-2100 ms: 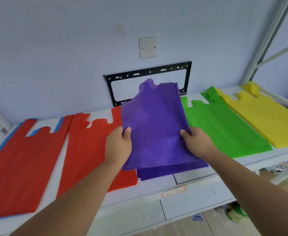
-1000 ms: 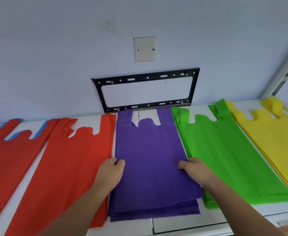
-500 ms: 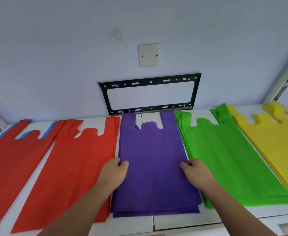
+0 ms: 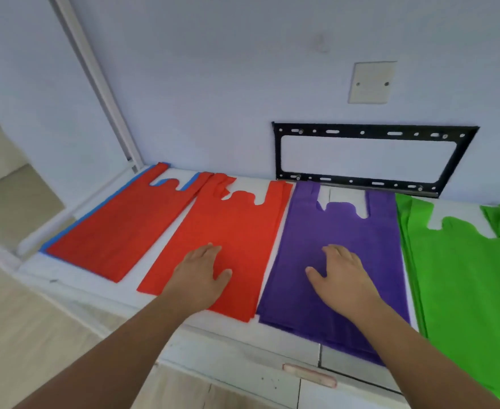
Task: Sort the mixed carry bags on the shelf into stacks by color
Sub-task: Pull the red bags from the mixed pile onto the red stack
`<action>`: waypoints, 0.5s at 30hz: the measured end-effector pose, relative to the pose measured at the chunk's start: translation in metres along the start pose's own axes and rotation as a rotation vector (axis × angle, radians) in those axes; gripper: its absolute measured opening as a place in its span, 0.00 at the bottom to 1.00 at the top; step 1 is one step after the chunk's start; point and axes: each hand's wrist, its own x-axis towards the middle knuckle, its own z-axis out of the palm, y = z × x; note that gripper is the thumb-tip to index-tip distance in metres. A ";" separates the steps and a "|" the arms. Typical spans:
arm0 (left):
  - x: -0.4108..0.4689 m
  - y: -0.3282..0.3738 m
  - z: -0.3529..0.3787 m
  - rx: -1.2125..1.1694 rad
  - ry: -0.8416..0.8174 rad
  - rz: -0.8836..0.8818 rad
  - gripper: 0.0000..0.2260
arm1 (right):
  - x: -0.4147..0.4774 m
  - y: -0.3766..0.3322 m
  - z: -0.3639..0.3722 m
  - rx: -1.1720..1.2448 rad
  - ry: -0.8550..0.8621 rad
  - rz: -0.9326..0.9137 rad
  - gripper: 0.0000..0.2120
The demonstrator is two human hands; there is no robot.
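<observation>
Flat carry bags lie in stacks along the white shelf (image 4: 237, 335). At the far left, a red bag (image 4: 118, 228) covers a blue bag (image 4: 95, 212) whose edge shows beneath. Beside it lies a red stack (image 4: 242, 228), then a purple stack (image 4: 346, 240), then a green stack (image 4: 461, 276) at the right edge. My left hand (image 4: 201, 273) rests flat, fingers apart, on the red stack. My right hand (image 4: 340, 273) rests flat, fingers apart, on the purple stack. Neither hand holds anything.
A black metal bracket (image 4: 364, 131) and a beige blank plate (image 4: 371, 82) are on the wall behind the shelf. A white upright post (image 4: 101, 90) stands at the shelf's left end. A pink label (image 4: 309, 374) sits on the shelf's front edge.
The view has swung left, so the yellow stack is out of frame. My left hand moved from the purple stack's edge onto the red stack; my right hand shifted onto the purple stack's middle.
</observation>
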 end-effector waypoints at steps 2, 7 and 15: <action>-0.017 -0.026 -0.010 0.009 0.000 -0.032 0.30 | 0.001 -0.029 0.011 0.011 -0.040 -0.067 0.32; -0.037 -0.092 -0.035 -0.009 0.062 -0.120 0.30 | 0.007 -0.101 0.031 0.020 -0.056 -0.192 0.30; -0.009 -0.209 -0.058 -0.022 -0.001 -0.083 0.38 | 0.033 -0.215 0.089 0.007 0.017 -0.224 0.29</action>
